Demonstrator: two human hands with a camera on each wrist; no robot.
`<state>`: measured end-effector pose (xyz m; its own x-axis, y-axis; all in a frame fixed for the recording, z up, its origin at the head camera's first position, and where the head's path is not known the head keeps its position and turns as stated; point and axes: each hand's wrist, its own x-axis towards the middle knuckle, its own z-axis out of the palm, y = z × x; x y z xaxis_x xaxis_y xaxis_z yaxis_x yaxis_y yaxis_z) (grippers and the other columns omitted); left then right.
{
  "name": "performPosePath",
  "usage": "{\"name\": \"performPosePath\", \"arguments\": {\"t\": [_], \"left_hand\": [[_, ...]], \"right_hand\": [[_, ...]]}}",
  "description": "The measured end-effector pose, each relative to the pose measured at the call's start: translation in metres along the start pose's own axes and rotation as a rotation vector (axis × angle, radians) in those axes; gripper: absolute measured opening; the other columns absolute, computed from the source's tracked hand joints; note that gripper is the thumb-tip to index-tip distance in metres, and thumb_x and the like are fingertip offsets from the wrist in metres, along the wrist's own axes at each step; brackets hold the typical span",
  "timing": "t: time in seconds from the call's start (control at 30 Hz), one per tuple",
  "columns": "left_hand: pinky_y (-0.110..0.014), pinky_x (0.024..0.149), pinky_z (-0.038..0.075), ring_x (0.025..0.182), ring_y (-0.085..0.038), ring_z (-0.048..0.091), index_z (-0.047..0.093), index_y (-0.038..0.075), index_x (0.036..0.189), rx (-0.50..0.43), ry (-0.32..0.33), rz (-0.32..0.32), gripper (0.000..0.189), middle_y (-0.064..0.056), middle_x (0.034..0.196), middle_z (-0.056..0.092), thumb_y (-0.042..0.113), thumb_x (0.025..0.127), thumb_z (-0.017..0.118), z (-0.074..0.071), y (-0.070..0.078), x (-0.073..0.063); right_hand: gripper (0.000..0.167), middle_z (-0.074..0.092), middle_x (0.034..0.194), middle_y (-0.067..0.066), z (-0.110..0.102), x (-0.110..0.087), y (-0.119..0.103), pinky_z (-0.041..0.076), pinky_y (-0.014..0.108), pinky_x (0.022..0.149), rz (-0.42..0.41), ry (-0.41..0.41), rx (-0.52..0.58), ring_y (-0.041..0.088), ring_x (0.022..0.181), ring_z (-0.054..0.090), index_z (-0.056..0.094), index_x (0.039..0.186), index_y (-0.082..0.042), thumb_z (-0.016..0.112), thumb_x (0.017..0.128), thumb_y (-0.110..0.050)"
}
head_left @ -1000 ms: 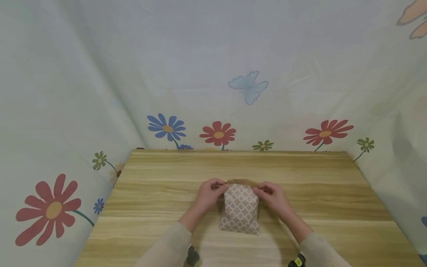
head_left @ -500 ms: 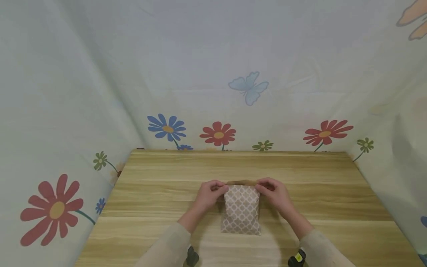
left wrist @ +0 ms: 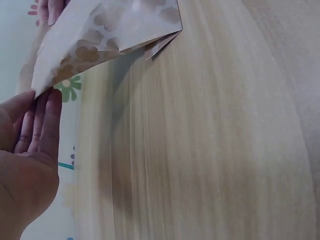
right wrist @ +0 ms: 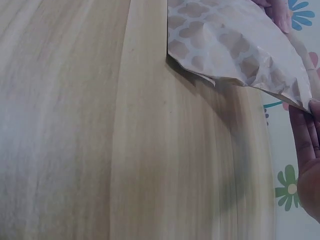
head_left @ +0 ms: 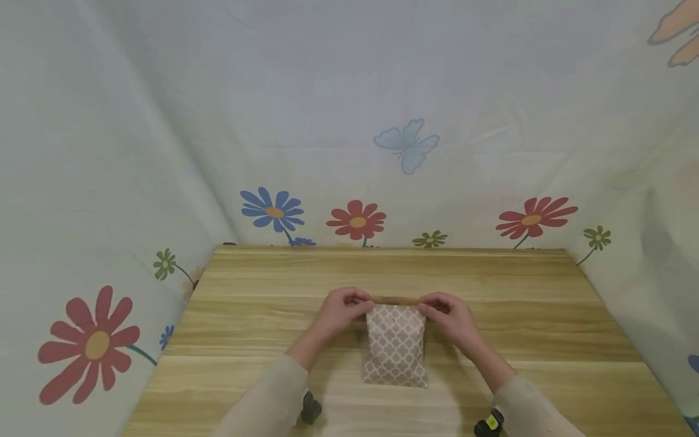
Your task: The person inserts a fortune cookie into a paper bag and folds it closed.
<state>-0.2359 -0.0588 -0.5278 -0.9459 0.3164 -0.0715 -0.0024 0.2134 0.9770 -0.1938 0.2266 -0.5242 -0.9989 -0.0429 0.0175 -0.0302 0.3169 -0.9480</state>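
A brown paper bag [head_left: 395, 346] with a white lattice pattern lies on the wooden table, its bottom edge toward me. Its far end is a plain brown strip [head_left: 394, 300], raised between both hands. My left hand [head_left: 342, 309] pinches the left corner of that end between thumb and fingers. At the opposite corner, my right hand [head_left: 450, 314] pinches the paper the same way. In the left wrist view the bag's side [left wrist: 95, 45] slopes up from the table to the fingertips. The right wrist view shows crumpled paper [right wrist: 240, 50] along the other side.
The wooden table [head_left: 262, 273] spreads out around the bag. Behind and beside it hangs a pale cloth [head_left: 327, 91] printed with flowers and butterflies. Dark wrist devices, one at the left [head_left: 311, 408] and one at the right [head_left: 488, 422], show below the sleeves.
The brown strip at the bag's far end has become flatter and straighter between the hands. The right hand has shifted slightly; both hands keep their pinch on the corners.
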Motion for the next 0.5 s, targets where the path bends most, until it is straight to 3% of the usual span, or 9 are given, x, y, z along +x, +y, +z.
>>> {"name": "performPosePath", "arguments": {"t": [0.27, 0.5], "left_hand": [[-0.039, 0.084, 0.064, 0.088, -0.018, 0.073, 0.075, -0.003, 0.114, -0.017, -0.044, 0.028, 0.017, -0.009, 0.098, 0.076, 0.007, 0.101, 0.073, -0.0035, -0.0029, -0.0009], [-0.036, 0.084, 0.063, 0.091, -0.019, 0.072, 0.076, 0.002, 0.112, 0.015, -0.086, 0.03, 0.013, -0.008, 0.102, 0.074, 0.005, 0.101, 0.071, -0.0075, -0.0038, -0.0011]], "right_hand": [[0.021, 0.076, 0.11, 0.015, -0.0028, -0.0016, 0.0044, 0.062, 0.033, 0.086, -0.016, -0.037, -0.003, 0.015, 0.096, 0.071, 0.075, 0.118, 0.002, 0.074, 0.101, -0.011], [0.019, 0.074, 0.117, 0.021, -0.0053, -0.0031, 0.0091, 0.062, 0.036, 0.09, -0.059, -0.089, 0.062, 0.013, 0.1, 0.072, 0.074, 0.118, 0.004, 0.071, 0.102, -0.007]]}}
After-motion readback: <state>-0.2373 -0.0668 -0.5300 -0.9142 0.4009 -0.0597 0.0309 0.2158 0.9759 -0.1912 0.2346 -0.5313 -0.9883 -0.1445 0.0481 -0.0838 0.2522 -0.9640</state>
